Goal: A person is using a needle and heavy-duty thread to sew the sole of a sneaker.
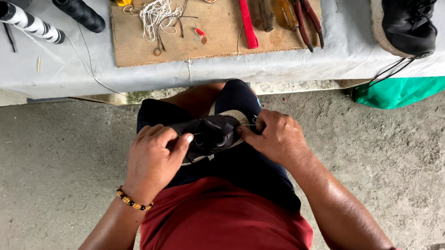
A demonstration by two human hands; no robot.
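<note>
A person stitches a dark shoe [209, 134] held across the lap. The left hand [153, 162] wraps its heel, fingers curled tight; the right hand [278, 138] pinches what appears to be thread [251, 124] at the sole edge, apparently mid-stitch; pulling it taut calls for a steady grip.

Your left hand [153, 159] curled over your lap, thumb pressed forward, its grip closed, a beaded band at the wrist. Your right hand [275, 138] pinched thumb against fingertips, forearm angled in from the lower right.
</note>
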